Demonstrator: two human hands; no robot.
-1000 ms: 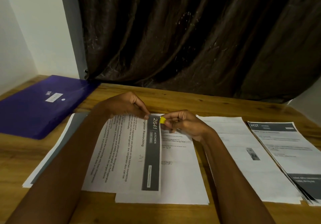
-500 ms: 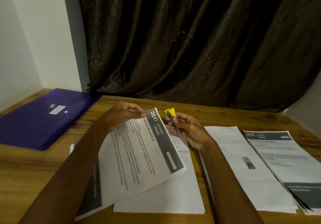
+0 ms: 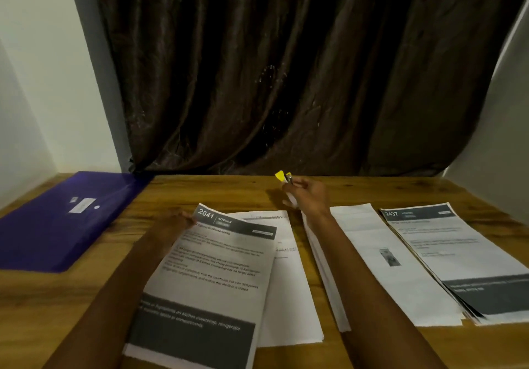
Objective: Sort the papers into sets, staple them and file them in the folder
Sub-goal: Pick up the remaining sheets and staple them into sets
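Right hand (image 3: 307, 197) gripped small yellow-tipped stapler (image 3: 284, 178) above wooden desk (image 3: 229, 189). Left hand (image 3: 174, 222) pinched top corner of grey-banded printed "2641" sheet set (image 3: 211, 277). Purple plastic folder (image 3: 63, 220) lay closed, far left; nothing filed. Two white paper piles (image 3: 400, 260) waited right. Staple itself not discernible; print blurred.

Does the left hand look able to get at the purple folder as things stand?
Probably not straight away: the left hand holds the 2641 sheet. The table between it and the folder looks bare.
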